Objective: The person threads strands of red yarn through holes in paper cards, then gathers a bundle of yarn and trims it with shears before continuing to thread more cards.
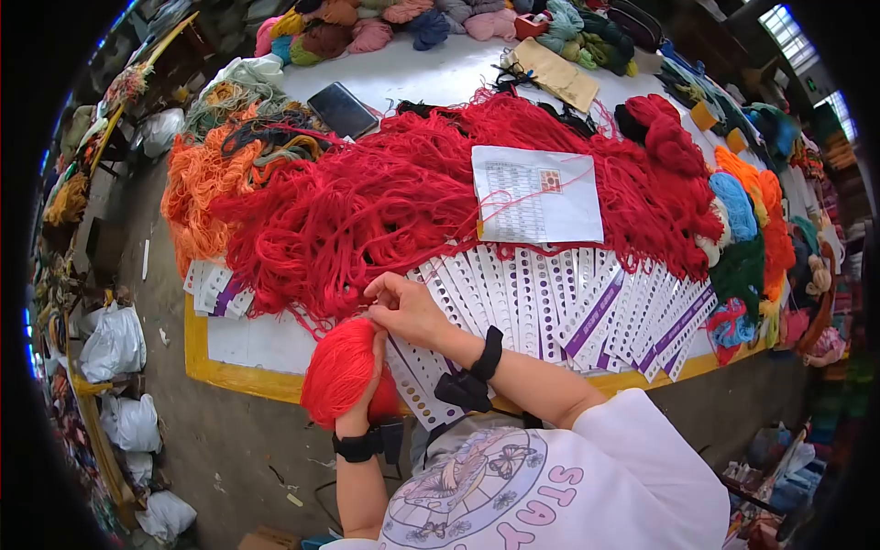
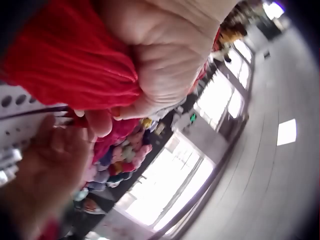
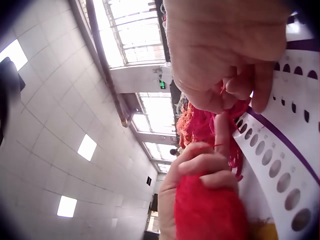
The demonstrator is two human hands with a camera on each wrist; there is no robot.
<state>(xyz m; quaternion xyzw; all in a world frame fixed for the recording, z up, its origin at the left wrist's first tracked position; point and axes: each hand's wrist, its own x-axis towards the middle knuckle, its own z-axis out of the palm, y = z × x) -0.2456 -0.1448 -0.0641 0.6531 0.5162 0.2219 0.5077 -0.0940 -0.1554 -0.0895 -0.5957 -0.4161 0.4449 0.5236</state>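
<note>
A bundle of bright red yarn (image 1: 337, 371) hangs over the left hand (image 1: 374, 376), whose fingers curl round it in the right wrist view, where the yarn (image 3: 207, 207) covers the palm side. Just above, the right hand (image 1: 410, 314) has its thumb and fingertips together at the bundle's top; in the right wrist view this hand (image 3: 225, 50) pinches a thin red strand. In the left wrist view the bundle (image 2: 75, 60) lies against the left palm (image 2: 167, 55), with the right hand (image 2: 50, 170) close by. A big heap of red yarn (image 1: 367, 202) lies beyond both hands.
White punched cards (image 1: 513, 293) fan out along the table's yellow edge (image 1: 247, 384). A printed sheet (image 1: 513, 197) rests on the red heap. Orange yarn (image 1: 206, 183) and a phone (image 1: 343, 110) are at the left; a brown envelope (image 1: 555, 75) and more skeins (image 1: 431, 29) are at the back.
</note>
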